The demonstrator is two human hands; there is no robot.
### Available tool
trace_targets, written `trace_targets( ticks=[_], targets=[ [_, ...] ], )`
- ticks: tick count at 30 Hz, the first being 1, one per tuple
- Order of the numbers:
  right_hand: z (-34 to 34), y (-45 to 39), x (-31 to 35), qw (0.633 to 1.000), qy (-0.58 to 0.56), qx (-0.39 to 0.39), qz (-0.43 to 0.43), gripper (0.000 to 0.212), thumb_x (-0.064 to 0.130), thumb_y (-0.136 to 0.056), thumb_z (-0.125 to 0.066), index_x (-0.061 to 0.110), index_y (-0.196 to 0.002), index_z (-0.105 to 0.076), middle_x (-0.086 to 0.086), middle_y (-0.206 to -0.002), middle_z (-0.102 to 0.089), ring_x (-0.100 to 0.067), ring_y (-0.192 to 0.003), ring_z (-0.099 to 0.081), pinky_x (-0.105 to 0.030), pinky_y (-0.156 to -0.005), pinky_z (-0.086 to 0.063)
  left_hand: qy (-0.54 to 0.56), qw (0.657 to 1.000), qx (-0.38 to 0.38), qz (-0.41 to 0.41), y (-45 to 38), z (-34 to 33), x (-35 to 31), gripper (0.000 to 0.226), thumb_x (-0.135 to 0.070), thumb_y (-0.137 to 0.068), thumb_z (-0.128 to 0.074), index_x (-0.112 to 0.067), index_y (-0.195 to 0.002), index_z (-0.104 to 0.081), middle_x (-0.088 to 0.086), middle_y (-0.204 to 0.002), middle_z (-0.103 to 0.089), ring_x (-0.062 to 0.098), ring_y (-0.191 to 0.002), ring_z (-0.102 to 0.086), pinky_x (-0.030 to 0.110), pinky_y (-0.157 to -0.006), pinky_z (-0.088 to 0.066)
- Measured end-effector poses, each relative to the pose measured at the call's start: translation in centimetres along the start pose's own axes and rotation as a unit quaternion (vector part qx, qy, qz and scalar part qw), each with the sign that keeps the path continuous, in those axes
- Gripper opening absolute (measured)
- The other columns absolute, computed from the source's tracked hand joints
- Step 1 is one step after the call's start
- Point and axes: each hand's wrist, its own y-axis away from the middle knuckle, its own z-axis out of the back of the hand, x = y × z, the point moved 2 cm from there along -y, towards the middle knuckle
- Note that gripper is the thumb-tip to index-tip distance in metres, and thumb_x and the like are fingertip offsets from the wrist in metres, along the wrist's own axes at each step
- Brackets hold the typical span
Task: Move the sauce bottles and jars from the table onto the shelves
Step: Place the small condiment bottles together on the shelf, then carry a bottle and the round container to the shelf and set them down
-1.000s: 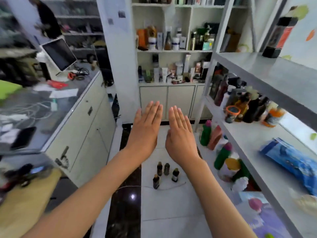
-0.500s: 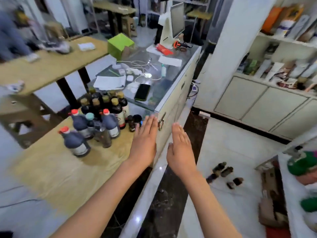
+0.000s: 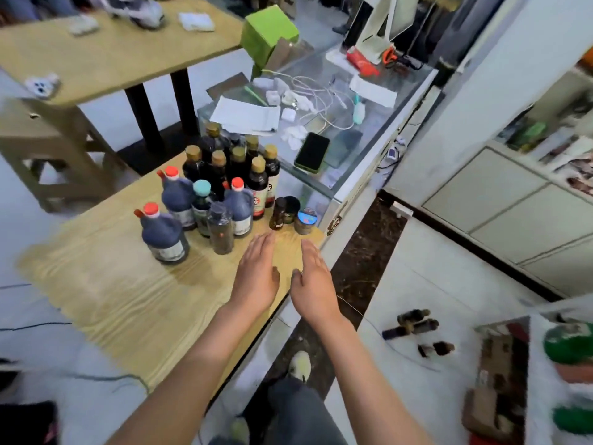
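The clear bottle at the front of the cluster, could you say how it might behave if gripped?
The clear bottle stands tall and narrow, so a sideways push may tip it. It looks only part filled, probably light. Its smooth wall could slip.

Bare wooden table lies under and left of both flat hands. Ahead, small jars and a clear bottle stand nearest, with dark sauce bottles packed behind.

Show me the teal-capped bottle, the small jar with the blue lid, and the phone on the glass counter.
teal-capped bottle [image 3: 201, 188]: head view, on its cap.
small jar with the blue lid [image 3: 307, 216]: head view, on its lid.
phone [image 3: 312, 152]: head view, middle of its dark screen.
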Motion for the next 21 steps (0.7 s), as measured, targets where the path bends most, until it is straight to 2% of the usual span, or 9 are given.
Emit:
trace_targets(
  ticks=[5, 7, 9, 11, 12, 14, 17, 18, 21],
  targets=[
    [-1.5, -5.2, -2.2, 0.997, -0.056, 0.023, -0.041, 0.061, 0.009, -0.098, -0.046, 0.010, -0.154, -0.025, -0.008, -0.160, -0.028, -0.022, -0.148, -0.024, -0.029, -0.121, -0.020, 0.056, 0.997, 0.001, 0.058, -3.3, -1.7, 1.3, 0.063, 0.002, -0.087, -0.056, -0.005, -0.146, -0.034, 0.011, -0.150, -0.037, 0.025, -0.140, -0.033, 0.028, -0.114, -0.024],
    [-2.0, -7.6, -3.5, 0.996, -0.072, 0.021, -0.055, 0.060, 0.009, -0.097, -0.046, 0.012, -0.153, -0.027, -0.007, -0.158, -0.034, -0.023, -0.145, -0.030, -0.035, -0.119, -0.027, 0.069, 0.994, 0.002, 0.089, -5.3, -2.2, 2.0, 0.059, -0.002, -0.091, -0.055, -0.007, -0.147, -0.034, 0.008, -0.150, -0.037, 0.023, -0.139, -0.034, 0.026, -0.112, -0.026],
    [-2.5, -10.0, -4.9, 0.994, -0.084, 0.027, -0.071, 0.057, 0.010, -0.097, -0.046, 0.013, -0.152, -0.030, -0.008, -0.154, -0.040, -0.026, -0.141, -0.036, -0.040, -0.115, -0.033, 0.086, 0.987, 0.006, 0.133, -7.7, -2.7, 2.5, 0.056, -0.006, -0.094, -0.054, -0.009, -0.146, -0.034, 0.006, -0.149, -0.038, 0.023, -0.135, -0.038, 0.020, -0.104, -0.026],
    [-2.9, -12.3, -6.6, 0.990, -0.098, 0.030, -0.097, 0.054, 0.012, -0.097, -0.048, 0.013, -0.150, -0.033, -0.008, -0.149, -0.046, -0.027, -0.137, -0.041, -0.040, -0.111, -0.037, 0.091, 0.981, 0.008, 0.171, -10.3, -3.4, 2.7, 0.055, -0.007, -0.096, -0.053, -0.013, -0.147, -0.033, 0.003, -0.149, -0.038, 0.020, -0.133, -0.040, 0.015, -0.095, -0.025],
    [-3.0, -13.3, -7.2, 0.987, -0.106, 0.028, -0.117, 0.053, 0.014, -0.098, -0.050, 0.014, -0.149, -0.035, -0.008, -0.148, -0.047, -0.027, -0.135, -0.043, -0.037, -0.110, -0.037, 0.098, 0.978, 0.009, 0.182, -11.4, -3.7, 2.9, 0.057, -0.007, -0.096, -0.052, -0.015, -0.148, -0.032, 0.001, -0.149, -0.037, 0.018, -0.133, -0.040, 0.014, -0.095, -0.025],
    [-3.3, -15.7, -9.1, 0.979, -0.124, 0.025, -0.160, 0.052, 0.017, -0.098, -0.052, 0.014, -0.148, -0.037, -0.007, -0.148, -0.046, -0.026, -0.134, -0.045, -0.035, -0.106, -0.038, 0.104, 0.975, 0.011, 0.198, -14.2, -4.6, 3.1, 0.060, -0.006, -0.095, -0.052, -0.015, -0.150, -0.030, 0.003, -0.151, -0.036, 0.018, -0.136, -0.037, 0.020, -0.105, -0.028],
    [-4.5, -18.3, -11.8, 0.969, -0.132, 0.030, -0.207, 0.058, 0.021, -0.097, -0.055, 0.020, -0.151, -0.033, -0.006, -0.151, -0.040, -0.029, -0.132, -0.046, -0.039, -0.101, -0.043, 0.093, 0.971, 0.008, 0.221, -17.7, -6.6, 4.4, 0.066, -0.003, -0.089, -0.058, -0.011, -0.149, -0.032, 0.010, -0.150, -0.039, 0.024, -0.139, -0.037, 0.040, -0.115, -0.031],
    [-5.0, -19.1, -12.5, 0.967, -0.135, 0.036, -0.215, 0.061, 0.021, -0.096, -0.056, 0.022, -0.152, -0.030, -0.005, -0.153, -0.038, -0.029, -0.131, -0.047, -0.040, -0.099, -0.045, 0.088, 0.970, 0.008, 0.227, -18.7, -7.4, 4.8, 0.067, -0.002, -0.087, -0.060, -0.011, -0.148, -0.034, 0.009, -0.149, -0.041, 0.024, -0.138, -0.039, 0.040, -0.115, -0.031],
    [-6.7, -21.0, -14.3, 0.960, -0.142, 0.046, -0.235, 0.073, 0.022, -0.091, -0.062, 0.022, -0.153, -0.024, -0.005, -0.153, -0.037, -0.031, -0.129, -0.050, -0.042, -0.098, -0.049, 0.062, 0.967, 0.013, 0.247, -20.5, -8.8, 4.9, 0.063, 0.001, -0.088, -0.058, -0.011, -0.147, -0.037, 0.009, -0.147, -0.045, 0.023, -0.136, -0.042, 0.025, -0.108, -0.030]
  ],
)
